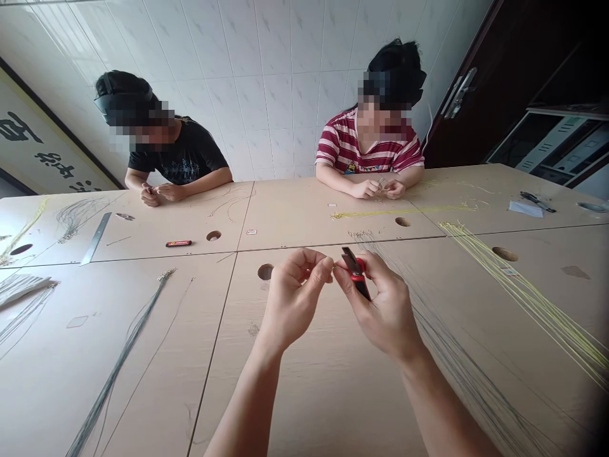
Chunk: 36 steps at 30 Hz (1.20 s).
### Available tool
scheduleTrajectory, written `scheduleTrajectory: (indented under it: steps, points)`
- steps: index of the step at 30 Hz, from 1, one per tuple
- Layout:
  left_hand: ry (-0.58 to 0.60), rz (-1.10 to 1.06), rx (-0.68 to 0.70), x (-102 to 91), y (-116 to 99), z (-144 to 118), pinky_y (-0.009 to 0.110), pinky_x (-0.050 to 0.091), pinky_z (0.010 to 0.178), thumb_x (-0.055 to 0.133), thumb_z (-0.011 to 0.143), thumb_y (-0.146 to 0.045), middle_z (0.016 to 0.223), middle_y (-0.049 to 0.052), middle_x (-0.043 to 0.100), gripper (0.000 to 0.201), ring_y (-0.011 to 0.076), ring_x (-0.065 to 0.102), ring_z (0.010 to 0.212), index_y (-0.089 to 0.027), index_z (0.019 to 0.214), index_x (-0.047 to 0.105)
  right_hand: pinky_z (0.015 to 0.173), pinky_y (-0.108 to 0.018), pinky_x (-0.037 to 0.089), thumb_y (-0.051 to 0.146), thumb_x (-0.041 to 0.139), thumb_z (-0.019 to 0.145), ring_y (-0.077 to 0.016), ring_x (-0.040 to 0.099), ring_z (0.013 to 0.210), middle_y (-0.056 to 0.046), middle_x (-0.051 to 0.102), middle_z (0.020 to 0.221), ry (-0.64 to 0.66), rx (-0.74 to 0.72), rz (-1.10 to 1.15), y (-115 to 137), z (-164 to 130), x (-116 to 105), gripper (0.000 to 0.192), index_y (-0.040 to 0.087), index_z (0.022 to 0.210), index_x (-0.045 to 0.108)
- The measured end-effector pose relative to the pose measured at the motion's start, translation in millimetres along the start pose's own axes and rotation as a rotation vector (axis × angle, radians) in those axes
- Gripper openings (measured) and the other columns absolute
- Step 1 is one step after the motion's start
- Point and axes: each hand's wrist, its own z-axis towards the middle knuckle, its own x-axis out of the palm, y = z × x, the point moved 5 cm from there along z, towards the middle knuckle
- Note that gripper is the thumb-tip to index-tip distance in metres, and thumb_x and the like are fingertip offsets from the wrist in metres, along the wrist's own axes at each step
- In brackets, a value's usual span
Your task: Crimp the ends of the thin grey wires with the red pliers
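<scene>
My left hand (297, 292) is closed in a pinch, thumb against forefinger, over the middle of the table. What sits between those fingertips is too small to make out. Close beside it, my right hand (387, 304) grips small pliers (356, 271) with red and black handles, their dark jaws pointing up and away. The thumb and forefinger of the right hand nearly meet the left fingertips. Beyond my hands lie the clustered ends of a bundle of grey cords (364, 235), which runs down to the right behind my right forearm.
Another grey cord bundle (128, 349) lies left, yellow cords (523, 285) right. Further off are a ruler (96, 238), a red-and-black box-like item (179, 244) and holes in the table (285, 209). Two people sit opposite, one in black (190, 152), one in stripes (371, 143), hands working.
</scene>
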Motion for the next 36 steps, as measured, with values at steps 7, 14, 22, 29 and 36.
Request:
scheduleTrajectory:
  steps: [7, 14, 22, 29, 36]
  points:
    - [0.092, -0.072, -0.178, 2.0, -4.5, -2.0, 0.026, 0.05, 0.066, 0.057, 0.088, -0.042, 0.079, 0.0, 0.061, 0.026, 0.0091, 0.061, 0.061, -0.016, 0.082, 0.056, 0.072, -0.03, 0.043, 0.023, 0.054, 0.093, -0.0164, 0.054, 0.074, 0.0, 0.058, 0.078, 0.013, -0.041, -0.042, 2.0, 1.8, 0.3, 0.008, 0.022, 0.085, 0.054]
    - [0.202, 0.02, -0.321, 0.1, -4.9, -4.3, 0.021, 0.024, 0.042, 0.059, 0.086, -0.041, 0.073, -0.002, 0.058, 0.025, 0.0015, 0.031, 0.041, -0.017, 0.077, 0.055, 0.072, -0.03, 0.043, 0.024, 0.053, 0.094, -0.0164, 0.054, 0.073, 0.0, 0.058, 0.076, 0.026, -0.056, -0.045, 1.8, 2.0, -1.0, 0.008, 0.023, 0.086, 0.054]
    - [0.205, 0.027, -0.278, -7.2, -2.9, -3.0, 0.022, 0.021, 0.046, 0.058, 0.087, -0.034, 0.066, -0.003, 0.053, 0.023, 0.004, 0.027, 0.048, -0.017, 0.073, 0.054, 0.069, -0.028, 0.042, 0.026, 0.055, 0.094, -0.0152, 0.052, 0.072, 0.001, 0.056, 0.076, 0.072, -0.025, -0.023, -2.1, 2.0, 1.1, 0.01, 0.022, 0.085, 0.054]
    - [0.171, 0.023, -0.289, -11.6, -0.8, -2.0, 0.023, 0.02, 0.047, 0.058, 0.085, -0.03, 0.055, -0.006, 0.037, 0.017, 0.0064, 0.026, 0.049, -0.019, 0.073, 0.056, 0.069, -0.027, 0.04, 0.025, 0.054, 0.094, -0.0147, 0.049, 0.07, 0.002, 0.052, 0.074, 0.146, -0.05, -0.046, 0.2, 1.1, 2.2, 0.012, 0.022, 0.084, 0.051]
    - [0.128, 0.079, -0.291, -16.5, 0.7, -1.1, 0.023, 0.019, 0.045, 0.057, 0.08, -0.029, 0.054, -0.005, 0.033, 0.016, 0.0074, 0.024, 0.049, -0.02, 0.068, 0.055, 0.066, -0.027, 0.038, 0.022, 0.053, 0.094, -0.0155, 0.046, 0.07, 0.001, 0.048, 0.073, 0.183, -0.099, -0.042, 4.6, 2.3, 2.5, 0.011, 0.022, 0.083, 0.049]
